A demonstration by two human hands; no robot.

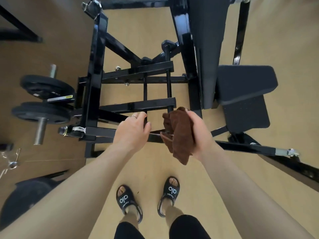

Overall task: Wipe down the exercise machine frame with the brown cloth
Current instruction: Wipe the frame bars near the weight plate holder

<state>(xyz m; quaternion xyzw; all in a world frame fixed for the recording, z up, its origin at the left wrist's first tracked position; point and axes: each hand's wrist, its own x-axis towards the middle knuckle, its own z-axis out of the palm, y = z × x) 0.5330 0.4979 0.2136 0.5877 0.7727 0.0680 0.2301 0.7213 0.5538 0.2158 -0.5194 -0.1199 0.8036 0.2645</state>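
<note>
The right hand [200, 133] holds the bunched brown cloth [179, 133] just above the black machine frame [138, 106], the left hand [133, 130] fingers loosely curled, empty — wiping looks underway — next, press it along a crossbar.

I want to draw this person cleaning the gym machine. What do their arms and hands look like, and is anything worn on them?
Both arms are bare all the way up, with no sleeves, gloves or watch showing. The left hand wears a thin silvery ring on one of its fingers. The right hand shows no ring or band that I can see, though part of it is hidden.
</note>
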